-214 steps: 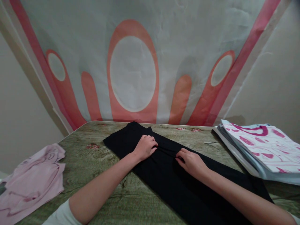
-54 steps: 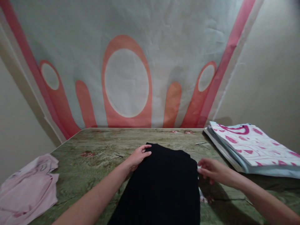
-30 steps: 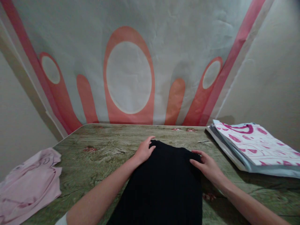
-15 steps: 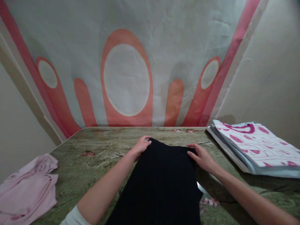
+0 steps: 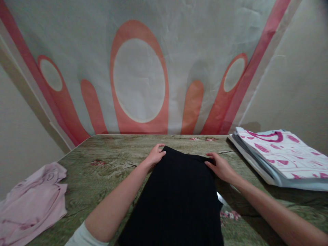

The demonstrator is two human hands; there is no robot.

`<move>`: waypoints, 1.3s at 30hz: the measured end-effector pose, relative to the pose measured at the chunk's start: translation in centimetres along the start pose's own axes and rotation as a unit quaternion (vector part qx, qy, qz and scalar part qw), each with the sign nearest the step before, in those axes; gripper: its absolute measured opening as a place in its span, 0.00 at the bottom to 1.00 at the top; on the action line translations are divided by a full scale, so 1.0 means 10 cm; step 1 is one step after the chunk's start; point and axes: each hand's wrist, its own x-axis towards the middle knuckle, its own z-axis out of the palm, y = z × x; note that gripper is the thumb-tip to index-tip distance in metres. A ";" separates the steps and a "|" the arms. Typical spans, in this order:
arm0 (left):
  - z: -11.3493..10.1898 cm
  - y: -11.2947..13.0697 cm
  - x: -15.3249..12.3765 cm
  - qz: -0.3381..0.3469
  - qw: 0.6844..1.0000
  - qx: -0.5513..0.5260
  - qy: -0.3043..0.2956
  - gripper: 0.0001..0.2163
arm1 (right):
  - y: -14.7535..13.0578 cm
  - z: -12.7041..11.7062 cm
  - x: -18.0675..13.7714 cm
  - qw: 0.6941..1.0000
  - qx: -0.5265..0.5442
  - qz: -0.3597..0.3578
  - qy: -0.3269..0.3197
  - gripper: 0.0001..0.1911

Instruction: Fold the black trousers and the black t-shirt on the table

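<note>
A black garment (image 5: 179,194) lies folded into a long strip on the green wood-grain table (image 5: 107,167), running from the near edge toward the wall. My left hand (image 5: 154,155) rests on its far left corner, fingers curled over the edge of the cloth. At the far right corner my right hand (image 5: 220,167) lies with its fingers laid on the fabric. Both hands press the far end of the garment against the table.
A crumpled pink garment (image 5: 30,201) lies at the table's left edge. A stack of folded clothes (image 5: 279,157), topped by white cloth with magenta print, sits at the right. A wall hanging with orange ovals (image 5: 139,80) rises behind the table.
Seven seconds ago the black garment lay slantwise with both hands at its middle; it now lies straight and folded. In the last second both hands slid to its far corners.
</note>
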 end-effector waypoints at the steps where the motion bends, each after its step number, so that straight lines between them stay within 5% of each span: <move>1: -0.02 -0.01 0.01 0.001 1.000 0.012 0.003 0.21 | 0.00 0.01 0.04 1.000 0.001 0.003 0.001 0.17; 4: -0.06 -0.03 0.03 0.045 0.992 0.093 0.068 0.22 | 0.00 0.07 0.24 1.000 0.006 0.014 0.016 0.16; 7: -0.03 0.01 0.01 0.178 0.938 0.257 0.147 0.25 | 0.01 0.16 0.52 0.999 0.018 0.002 0.029 0.15; 10: 0.07 0.06 -0.06 0.262 0.871 0.401 0.106 0.24 | 0.03 0.25 0.77 0.999 0.026 0.001 0.044 0.15; 16: 0.15 -0.05 -0.09 0.185 0.836 0.517 0.002 0.24 | 0.04 0.29 0.93 0.995 0.054 0.014 0.082 0.18; 23: 0.14 0.01 -0.11 0.189 0.821 0.539 0.017 0.25 | 0.12 -0.02 0.42 0.991 0.116 0.032 0.052 0.13; 26: 0.39 0.22 -0.30 0.239 0.835 0.495 -0.021 0.25 | 0.09 -0.21 0.05 0.991 0.137 0.012 0.004 0.10; 30: 0.93 0.47 -0.44 0.316 0.855 0.376 -0.164 0.21 | 0.01 -0.38 -0.26 0.990 0.129 -0.014 -0.046 0.10; 34: 1.33 0.55 -0.24 0.332 0.820 0.401 -0.236 0.20 | -0.07 -0.36 -0.34 0.992 0.122 -0.025 -0.033 0.11; 39: 1.41 0.51 0.05 0.345 0.781 0.443 -0.273 0.16 | -0.12 -0.26 -0.39 0.993 0.110 -0.041 0.009 0.10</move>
